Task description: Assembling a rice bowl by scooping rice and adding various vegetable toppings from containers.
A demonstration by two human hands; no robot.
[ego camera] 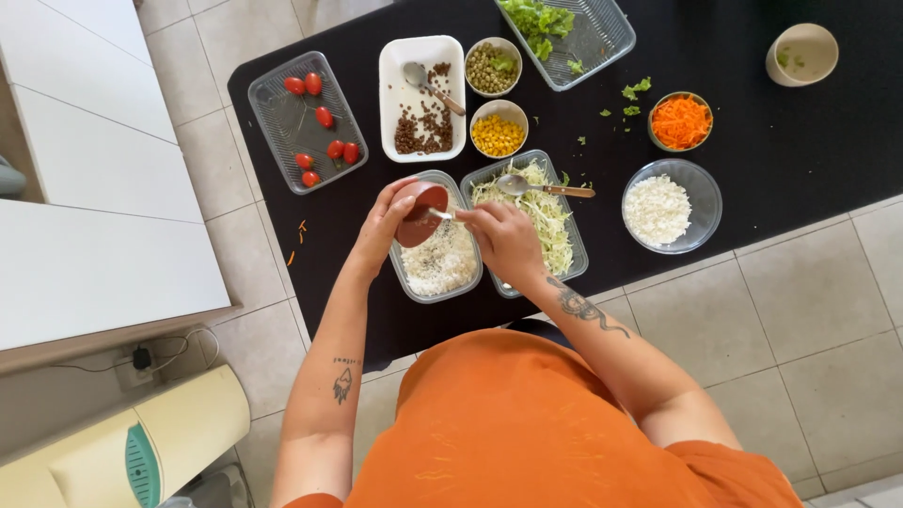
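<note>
So I've got the little red bowl [422, 213] tipped in my left hand [384, 226], fingers curled around its rim, right over the clear tub of rice [438, 263] just left of the middle of the frame. My right hand [506, 237] is pinched on a spoon [440, 214] whose tip is inside the bowl, scraping at the dark red stuff in it. Biggest worry I'd say: the bowl hangs close to the tub's upper edge, so if I tilt it too far a glob could slide past the rim and land on the black table [809, 141]. The spoon could also flick some sideways into the shredded cabbage tub [546, 230], which sits touching the rice tub on its right. My right wrist is hovering over that cabbage too, and the other spoon [541, 187] resting in it has its handle pointing right, so a careless elbow could knock it out. Cherry tomatoes [315, 118] at upper left are well apart, no risk there.
</note>
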